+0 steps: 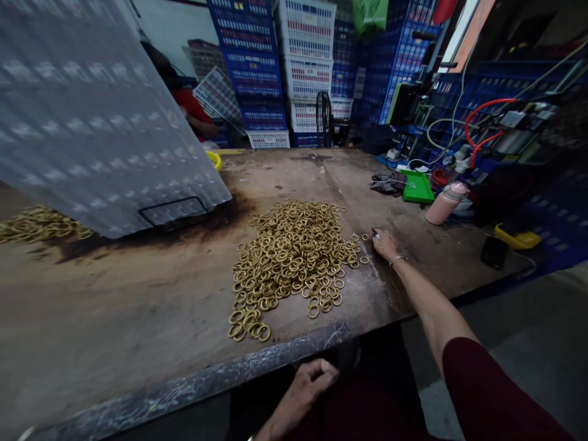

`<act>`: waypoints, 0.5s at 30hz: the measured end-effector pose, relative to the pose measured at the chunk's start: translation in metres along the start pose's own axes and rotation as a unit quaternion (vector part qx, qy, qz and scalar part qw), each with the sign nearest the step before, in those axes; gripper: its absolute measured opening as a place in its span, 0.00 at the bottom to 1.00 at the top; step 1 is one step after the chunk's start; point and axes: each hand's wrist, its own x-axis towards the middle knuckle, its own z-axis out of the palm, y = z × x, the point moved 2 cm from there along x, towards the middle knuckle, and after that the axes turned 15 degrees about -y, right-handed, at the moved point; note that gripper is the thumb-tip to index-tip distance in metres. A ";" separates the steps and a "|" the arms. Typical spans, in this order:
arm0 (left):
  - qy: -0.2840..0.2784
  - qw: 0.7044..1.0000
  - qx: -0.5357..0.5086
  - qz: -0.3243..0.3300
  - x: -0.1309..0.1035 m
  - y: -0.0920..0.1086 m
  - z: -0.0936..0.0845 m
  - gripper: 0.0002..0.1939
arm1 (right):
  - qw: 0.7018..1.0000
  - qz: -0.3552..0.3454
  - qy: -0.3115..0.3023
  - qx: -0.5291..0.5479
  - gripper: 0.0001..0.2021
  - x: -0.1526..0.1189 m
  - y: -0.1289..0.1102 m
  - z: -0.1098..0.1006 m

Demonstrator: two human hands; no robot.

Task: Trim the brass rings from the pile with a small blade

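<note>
A heap of brass-coloured metal rings point(294, 245) is spread over the wooden table point(151, 318) in front of me. On the table just right of the heap is my right hand point(386, 244), fingers drawn together around a small thing with a dark tip and a white part, too small to name. A single loose ring point(365, 237) lies by those fingertips. My left hand point(307, 387) is below the table's front edge, over my lap, with its fingers curled in; whatever is inside them is hidden.
A translucent panel point(101, 122) leans over the table's left side, beside more rings point(41, 224). At right stand a pink bottle point(446, 203), a green tray point(417, 187) and a machine with red hoses point(509, 131). Stacked crates point(307, 73) and a person in red point(190, 113) are behind.
</note>
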 end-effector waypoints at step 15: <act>0.601 0.715 0.338 0.113 -0.048 0.030 -0.113 0.29 | 0.985 -0.171 -0.024 -0.015 0.17 -0.051 -0.083 0.042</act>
